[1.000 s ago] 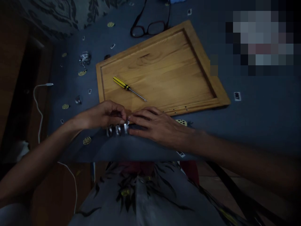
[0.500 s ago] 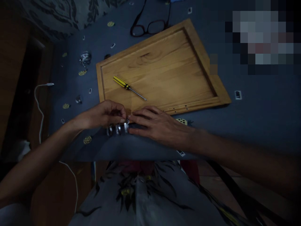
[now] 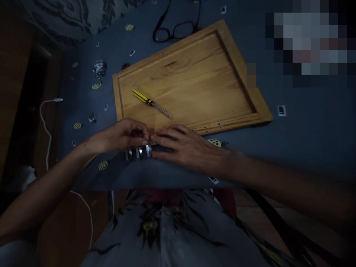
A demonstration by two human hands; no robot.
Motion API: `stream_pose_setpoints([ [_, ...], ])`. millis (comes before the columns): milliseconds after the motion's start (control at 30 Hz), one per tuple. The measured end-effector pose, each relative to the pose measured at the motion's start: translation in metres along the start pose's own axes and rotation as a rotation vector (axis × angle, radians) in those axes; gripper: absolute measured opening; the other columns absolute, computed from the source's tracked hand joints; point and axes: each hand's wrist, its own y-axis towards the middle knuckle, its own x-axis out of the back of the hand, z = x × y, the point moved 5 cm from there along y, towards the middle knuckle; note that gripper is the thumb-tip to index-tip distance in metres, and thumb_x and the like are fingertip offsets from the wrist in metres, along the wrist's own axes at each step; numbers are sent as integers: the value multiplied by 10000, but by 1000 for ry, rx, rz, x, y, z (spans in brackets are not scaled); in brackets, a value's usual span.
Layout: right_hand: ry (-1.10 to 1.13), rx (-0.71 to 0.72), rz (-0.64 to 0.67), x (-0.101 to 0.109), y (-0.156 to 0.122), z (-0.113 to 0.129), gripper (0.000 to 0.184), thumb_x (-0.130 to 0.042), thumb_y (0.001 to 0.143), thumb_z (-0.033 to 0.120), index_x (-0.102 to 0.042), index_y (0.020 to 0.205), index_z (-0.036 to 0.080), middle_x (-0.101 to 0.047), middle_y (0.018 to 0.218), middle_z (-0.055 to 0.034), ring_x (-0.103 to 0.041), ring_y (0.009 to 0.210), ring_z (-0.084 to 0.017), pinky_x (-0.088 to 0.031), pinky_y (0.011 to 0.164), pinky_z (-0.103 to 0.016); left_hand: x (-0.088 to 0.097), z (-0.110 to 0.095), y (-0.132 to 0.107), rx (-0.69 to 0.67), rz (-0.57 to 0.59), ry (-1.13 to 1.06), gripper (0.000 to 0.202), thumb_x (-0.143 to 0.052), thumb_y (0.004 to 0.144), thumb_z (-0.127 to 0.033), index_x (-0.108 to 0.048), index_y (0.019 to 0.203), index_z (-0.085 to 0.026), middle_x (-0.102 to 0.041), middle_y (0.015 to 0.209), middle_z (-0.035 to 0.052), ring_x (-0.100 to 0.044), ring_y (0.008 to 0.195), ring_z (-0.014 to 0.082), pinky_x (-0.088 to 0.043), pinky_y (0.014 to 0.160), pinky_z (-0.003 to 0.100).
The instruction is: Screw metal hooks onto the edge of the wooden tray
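Note:
Both hands meet at the near edge of a blue patterned cloth [image 3: 292,141]. My left hand [image 3: 122,134] is curled, its fingertips pinching a small metal part above a row of shiny metal brackets [image 3: 138,152]. My right hand [image 3: 185,147] lies flatter beside them, its fingers pressed together and touching the same metal pieces. Just beyond the hands sits a wooden tray [image 3: 194,79] with a raised rim. A yellow-and-black screwdriver [image 3: 151,103] lies on its left part.
Dark-framed glasses [image 3: 174,30] rest on the cloth behind the tray. A small heap of metal hardware [image 3: 99,68] and another metal bit [image 3: 92,118] lie left of the tray. A white cable [image 3: 46,122] hangs off the left edge. My patterned clothing [image 3: 167,230] fills the bottom.
Almost nothing has moved. The metal brackets under my fingers sit a little closer together than before; both hands stay in place.

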Motion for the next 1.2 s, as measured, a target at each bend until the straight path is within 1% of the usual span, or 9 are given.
stream_pose_setpoints([
  [300, -11, 5, -52, -1, 0, 0, 234, -561, 1025, 195, -685, 1220, 230, -695, 1276, -90, -564, 1163, -247, -446, 978, -425, -1, -1, 3, 16, 17, -24, 218, -747, 782, -346, -636, 788, -158, -606, 682, -22, -513, 571, 80, -410, 528, 180],
  [500, -9, 5, -34, -1, 0, 0, 249, -547, 1029, 197, -672, 1241, 238, -686, 1296, -91, -561, 1172, -243, -439, 975, -423, 1, 1, 7, 12, 67, -53, 231, -770, 787, -341, -640, 791, -150, -626, 689, -15, -548, 580, 79, -445, 550, 173],
  [733, -1, 10, -57, 0, -1, -1, 249, -500, 1052, 205, -671, 1230, 237, -692, 1281, -76, -563, 1174, -236, -444, 977, -409, 4, -3, 3, -16, 52, 3, 205, -749, 802, -331, -655, 825, -150, -662, 748, 0, -587, 651, 97, -470, 604, 184],
  [800, 7, 7, -54, 2, -1, 0, 244, -506, 1051, 206, -678, 1222, 231, -696, 1271, -80, -560, 1183, -239, -445, 982, -412, 10, -7, -2, -43, -11, 23, 194, -749, 803, -320, -669, 853, -151, -680, 775, 8, -607, 700, 109, -482, 641, 191],
  [867, 21, 8, -42, 3, -1, 0, 247, -524, 1042, 201, -679, 1233, 225, -697, 1275, -88, -557, 1198, -245, -446, 992, -418, 19, -10, -8, -79, -123, 40, 189, -754, 802, -316, -676, 867, -157, -679, 787, 6, -615, 741, 118, -493, 677, 201],
  [967, 34, 17, -33, 5, 1, 0, 245, -550, 1029, 199, -686, 1231, 226, -696, 1292, -96, -558, 1205, -253, -453, 989, -432, 33, -10, -17, -123, -286, 67, 186, -752, 809, -323, -673, 868, -165, -654, 782, -3, -595, 744, 119, -482, 683, 213],
  [1033, 27, 16, -38, 5, 1, 0, 247, -553, 1028, 197, -687, 1230, 237, -697, 1303, -92, -565, 1201, -250, -460, 978, -434, 38, -9, -22, -155, -367, 112, 192, -740, 818, -341, -670, 858, -167, -648, 777, 1, -584, 737, 126, -471, 679, 228],
  [1100, 18, 10, -26, 5, 2, 0, 250, -554, 1027, 192, -687, 1233, 242, -700, 1311, -86, -572, 1198, -245, -467, 979, -431, 39, -7, -28, -176, -438, 176, 209, -715, 837, -370, -676, 856, -166, -645, 774, 10, -578, 739, 141, -460, 676, 245],
  [1200, 22, 9, -24, 4, 3, 1, 249, -560, 1027, 190, -689, 1236, 235, -704, 1315, -83, -578, 1202, -243, -475, 995, -432, 28, -4, -39, -158, -480, 236, 250, -679, 882, -416, -691, 915, -168, -663, 820, 23, -582, 759, 155, -452, 681, 258],
])
